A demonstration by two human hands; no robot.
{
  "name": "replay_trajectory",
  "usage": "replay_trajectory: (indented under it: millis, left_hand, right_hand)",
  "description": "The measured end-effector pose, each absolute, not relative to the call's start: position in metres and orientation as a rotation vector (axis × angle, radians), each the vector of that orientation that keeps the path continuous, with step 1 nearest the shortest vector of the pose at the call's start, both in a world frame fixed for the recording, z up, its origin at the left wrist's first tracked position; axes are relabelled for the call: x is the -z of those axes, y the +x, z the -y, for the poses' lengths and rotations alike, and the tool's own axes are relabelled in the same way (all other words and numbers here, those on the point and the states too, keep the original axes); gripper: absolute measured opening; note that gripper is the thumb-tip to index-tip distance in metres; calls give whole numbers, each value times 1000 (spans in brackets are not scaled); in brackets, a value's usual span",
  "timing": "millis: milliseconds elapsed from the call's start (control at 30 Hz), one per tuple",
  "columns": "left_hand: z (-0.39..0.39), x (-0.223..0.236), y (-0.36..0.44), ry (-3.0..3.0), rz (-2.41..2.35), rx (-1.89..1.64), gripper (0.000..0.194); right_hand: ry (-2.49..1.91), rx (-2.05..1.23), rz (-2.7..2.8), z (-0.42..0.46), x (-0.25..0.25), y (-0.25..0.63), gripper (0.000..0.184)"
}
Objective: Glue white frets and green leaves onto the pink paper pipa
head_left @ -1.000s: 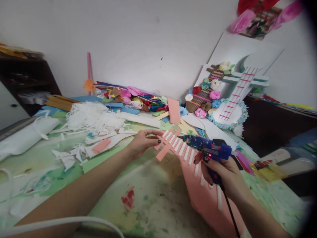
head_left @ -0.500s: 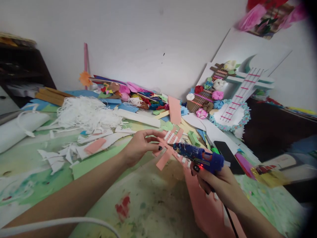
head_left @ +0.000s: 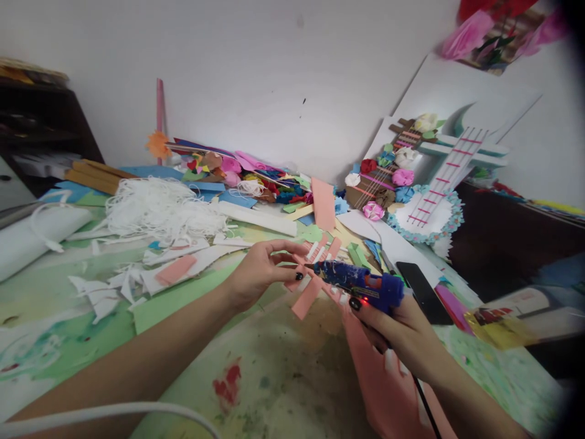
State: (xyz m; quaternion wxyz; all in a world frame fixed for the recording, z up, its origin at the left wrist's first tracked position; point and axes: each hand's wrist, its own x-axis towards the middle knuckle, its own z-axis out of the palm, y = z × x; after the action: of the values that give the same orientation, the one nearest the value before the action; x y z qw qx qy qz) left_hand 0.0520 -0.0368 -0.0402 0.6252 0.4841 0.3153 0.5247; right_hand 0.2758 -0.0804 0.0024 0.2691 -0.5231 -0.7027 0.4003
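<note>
Pink cutout (head_left: 371, 375), its broad end nearest the viewer and its narrow end at mid-view. The right hand (head_left: 400, 326) is closed round a blue glue gun (head_left: 350, 280); the left hand (head_left: 258, 271), part-curled, pinches the narrow end, its thumb close to the nozzle (head_left: 309, 266) (contact with the cutout cannot be told). Good practice would be a steady, light touch, fingers clear of the tip. Beyond lies a white string heap (head_left: 155, 210).

Craft workspace: paint-stained table (head_left: 269, 372), paper scraps (head_left: 101, 299), paper flowers (head_left: 403, 177), glue gun (head_left: 345, 275).
</note>
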Motion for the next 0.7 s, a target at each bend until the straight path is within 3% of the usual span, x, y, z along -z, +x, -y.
replay_trajectory:
  millis: [700]
  left_hand:
    - [38,38,52,1100,-705,-1200,36]
  right_hand:
    - [-1399,-1147,1814,80,0,281,44]
